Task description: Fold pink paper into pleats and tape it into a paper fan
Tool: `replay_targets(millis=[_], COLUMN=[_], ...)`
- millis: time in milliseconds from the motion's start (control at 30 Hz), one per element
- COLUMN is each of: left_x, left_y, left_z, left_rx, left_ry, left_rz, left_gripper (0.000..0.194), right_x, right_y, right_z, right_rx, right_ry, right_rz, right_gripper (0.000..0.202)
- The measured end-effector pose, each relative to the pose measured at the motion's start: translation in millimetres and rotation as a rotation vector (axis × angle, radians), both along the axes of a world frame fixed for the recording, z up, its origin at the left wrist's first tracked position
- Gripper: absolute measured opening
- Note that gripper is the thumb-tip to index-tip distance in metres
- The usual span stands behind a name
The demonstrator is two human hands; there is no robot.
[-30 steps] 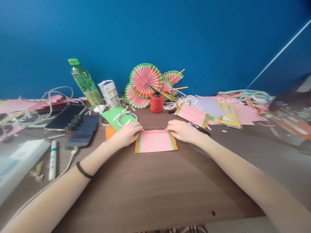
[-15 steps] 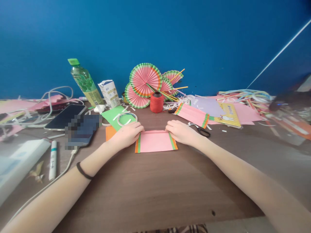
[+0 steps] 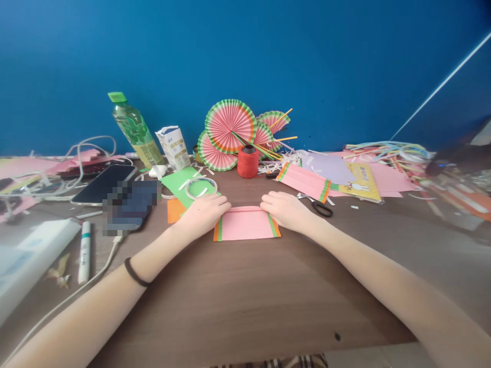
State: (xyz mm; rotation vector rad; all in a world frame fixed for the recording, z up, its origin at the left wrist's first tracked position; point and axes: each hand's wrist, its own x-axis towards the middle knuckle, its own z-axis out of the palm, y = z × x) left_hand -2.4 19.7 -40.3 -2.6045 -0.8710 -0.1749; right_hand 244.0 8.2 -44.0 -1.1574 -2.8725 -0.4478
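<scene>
Left hand [image 3: 207,213]: I pinch the paper [image 3: 247,226] at its far left corner.
Right hand [image 3: 284,208]: pinching its far right corner.
Spool [image 3: 247,163]: near the worktop [image 3: 245,291]'s far edge.

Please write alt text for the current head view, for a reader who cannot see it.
A person's left hand and right hand hold the far corners of pink paper with green-and-orange sides on a brown table. Behind it, a red thread spool stands before pleated paper fans and a blue wall; scissors lie to the right.
</scene>
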Motion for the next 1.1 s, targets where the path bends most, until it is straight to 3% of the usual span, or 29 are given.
replay_targets(millis=[567,900,1100], left_x=[11.2,16.4,22.1], left_y=[-13.4,-24.9,-29.7], left_z=[7.2,16.1,12.9], left_rx=[0.041,-0.118,-0.08], left_ry=[0.102,0.223,0.224], left_rz=[-0.006,0.198,0.235], left_gripper=[0.021,0.03,0.028], right_x=[-11.8,-19.8,-25.8], right_y=[-12.8,-24.4,-29.5], right_z=[4.8,13.6,9.1], right_rx=[-0.026,-0.126,-0.134], right_ry=[-0.03,-0.078,-0.075], right_rz=[-0.114,-0.223,-0.254], right_gripper=[0.025,0.029,0.03])
